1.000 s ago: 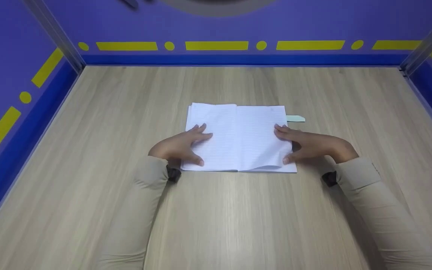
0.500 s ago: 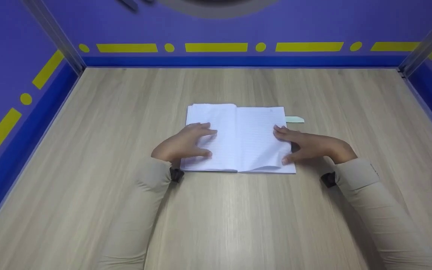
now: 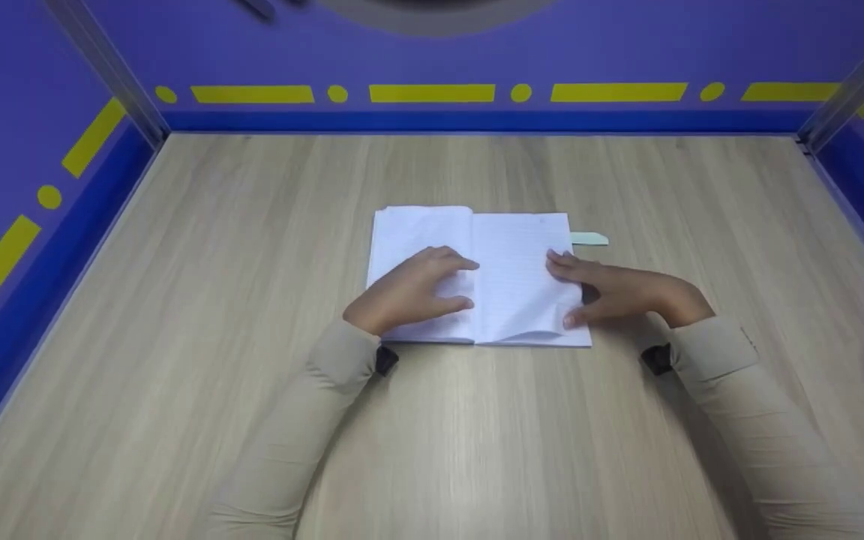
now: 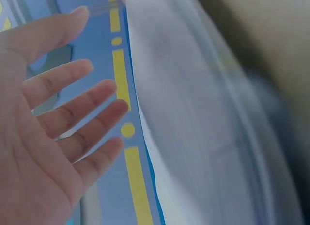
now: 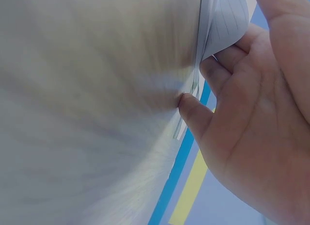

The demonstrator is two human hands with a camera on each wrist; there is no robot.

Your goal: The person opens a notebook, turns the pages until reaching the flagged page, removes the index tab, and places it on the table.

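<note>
An open notebook [image 3: 514, 240] with lined white pages lies flat in the middle of the table, its spine pointing away from me. Over the left page hovers my left hand [image 3: 409, 296], thumb and fingers spread toward the spine. The left wrist view shows that hand [image 4: 48, 133] holding nothing, apart from the blurred paper. My right hand [image 3: 619, 292] touches the right page near its outer edge, fingertips and thumb well apart. Between them the page's lower corner bows up. In the right wrist view the curled page [image 5: 227, 28] meets the fingers of the right hand [image 5: 256, 123].
A pale green tab [image 3: 589, 238] sticks out past the notebook's right edge. The wooden table [image 3: 477, 435] is bordered by purple-blue panels [image 3: 432, 60] with yellow marks at the back and sides. Black devices sit at both wrists, one on the left cuff [image 3: 385, 361].
My left hand has left the notebook's left edge and moved right across the left page, close to the spine. The right hand and the notebook have stayed in place.
</note>
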